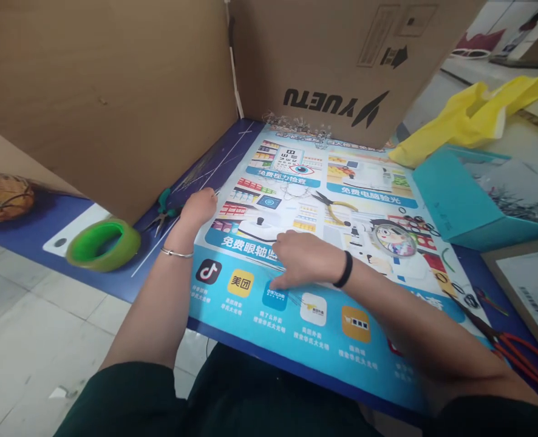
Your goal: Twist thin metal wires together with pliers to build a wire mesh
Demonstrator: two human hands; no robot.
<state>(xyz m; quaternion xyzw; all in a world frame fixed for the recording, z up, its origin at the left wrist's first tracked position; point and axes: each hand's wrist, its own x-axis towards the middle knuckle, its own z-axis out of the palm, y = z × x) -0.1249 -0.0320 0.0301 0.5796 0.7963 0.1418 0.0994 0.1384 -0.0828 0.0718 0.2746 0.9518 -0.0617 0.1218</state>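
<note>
My left hand (199, 209) is closed in a pinch at the left edge of a printed poster sheet (260, 303); whatever lies between its fingertips is too small to make out. My right hand (299, 258) is low over the middle of the sheet, thumb spread from its bent fingers. Thin wire strands (269, 262) lie beside it. Farther up the sheet are a loose coil of fine wire (296, 192) and yellow-handled pliers (337, 207). Green-handled pliers (163, 212) rest just left of my left hand.
Large cardboard panels (114, 91) stand at the back and left. A roll of green tape (102, 244) sits at the left edge. On the right are a round dish (393, 238), a teal box (460, 188), a yellow bag (469, 124) and red-handled scissors (510, 346).
</note>
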